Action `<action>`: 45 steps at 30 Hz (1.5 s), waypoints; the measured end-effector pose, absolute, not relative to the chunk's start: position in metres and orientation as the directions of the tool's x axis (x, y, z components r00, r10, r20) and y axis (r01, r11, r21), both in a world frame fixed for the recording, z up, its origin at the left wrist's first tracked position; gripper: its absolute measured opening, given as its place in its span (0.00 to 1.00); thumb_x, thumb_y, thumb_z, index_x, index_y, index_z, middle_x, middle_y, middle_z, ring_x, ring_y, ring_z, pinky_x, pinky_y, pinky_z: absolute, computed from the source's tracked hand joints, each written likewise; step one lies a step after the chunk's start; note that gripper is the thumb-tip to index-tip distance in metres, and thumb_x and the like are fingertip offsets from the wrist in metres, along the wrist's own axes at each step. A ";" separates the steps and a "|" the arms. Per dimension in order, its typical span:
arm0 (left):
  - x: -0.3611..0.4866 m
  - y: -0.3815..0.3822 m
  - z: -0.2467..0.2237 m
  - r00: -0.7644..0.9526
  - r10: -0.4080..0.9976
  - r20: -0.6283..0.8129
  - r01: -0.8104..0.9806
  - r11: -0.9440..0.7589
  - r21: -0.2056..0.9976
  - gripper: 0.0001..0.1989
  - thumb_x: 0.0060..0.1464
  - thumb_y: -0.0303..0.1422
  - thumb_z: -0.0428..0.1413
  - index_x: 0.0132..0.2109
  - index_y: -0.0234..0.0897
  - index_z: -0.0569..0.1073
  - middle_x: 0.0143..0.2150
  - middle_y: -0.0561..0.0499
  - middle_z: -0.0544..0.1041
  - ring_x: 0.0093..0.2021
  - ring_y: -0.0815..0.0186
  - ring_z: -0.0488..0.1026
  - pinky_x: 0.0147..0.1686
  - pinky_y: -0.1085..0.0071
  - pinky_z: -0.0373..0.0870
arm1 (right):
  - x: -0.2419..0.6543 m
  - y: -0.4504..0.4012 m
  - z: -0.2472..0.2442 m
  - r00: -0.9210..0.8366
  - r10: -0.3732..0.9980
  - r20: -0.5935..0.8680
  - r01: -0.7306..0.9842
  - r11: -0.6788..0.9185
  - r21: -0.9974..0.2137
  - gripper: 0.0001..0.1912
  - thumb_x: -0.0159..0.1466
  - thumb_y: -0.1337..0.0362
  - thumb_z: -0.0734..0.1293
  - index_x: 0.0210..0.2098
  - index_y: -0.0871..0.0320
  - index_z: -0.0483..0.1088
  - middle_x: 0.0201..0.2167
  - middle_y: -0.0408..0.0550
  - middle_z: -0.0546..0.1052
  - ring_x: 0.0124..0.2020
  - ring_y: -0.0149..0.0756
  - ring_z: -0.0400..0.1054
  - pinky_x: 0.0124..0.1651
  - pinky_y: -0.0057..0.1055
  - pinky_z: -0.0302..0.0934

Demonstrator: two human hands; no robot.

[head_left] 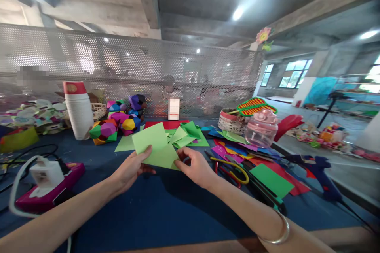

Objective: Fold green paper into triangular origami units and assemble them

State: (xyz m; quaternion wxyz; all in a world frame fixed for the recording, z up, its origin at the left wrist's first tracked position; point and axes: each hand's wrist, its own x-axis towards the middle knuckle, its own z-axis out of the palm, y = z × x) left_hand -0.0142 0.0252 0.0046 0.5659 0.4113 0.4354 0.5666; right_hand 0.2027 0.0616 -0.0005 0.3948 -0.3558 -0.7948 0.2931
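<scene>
Both hands hold a light green sheet of paper [156, 146] above the blue tabletop, tilted toward me. My left hand [132, 168] grips its left edge, thumb on top and fingers beneath. At the lower right corner, my right hand [192, 164] pinches the sheet between thumb and fingers. Just behind lies a pile of green paper pieces [190, 134], some folded or cut. Another light green sheet [124, 143] rests flat to the left, partly hidden by the held one. Right of my right hand lie scissors [237, 170] with red and yellow handles.
A glue gun [320, 174], a dark green sheet [271, 180], a pink bottle [261, 128] and a woven basket [231, 121] occupy the right. Stacked paper cups [78, 114], multicoloured paper balls [103, 131] and a purple power strip [53, 187] with cables are left. Perforated mesh [118, 67] stands behind.
</scene>
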 end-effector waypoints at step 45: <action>-0.018 0.023 0.000 0.291 0.956 -0.026 -0.304 0.119 0.945 0.25 0.42 0.28 0.74 0.49 0.33 0.80 0.46 0.42 0.82 0.42 0.56 0.80 0.37 0.63 0.83 | 0.199 0.063 -0.005 -0.421 0.821 0.385 0.119 0.471 -0.874 0.10 0.62 0.56 0.67 0.37 0.56 0.66 0.29 0.44 0.74 0.33 0.38 0.70 0.37 0.34 0.63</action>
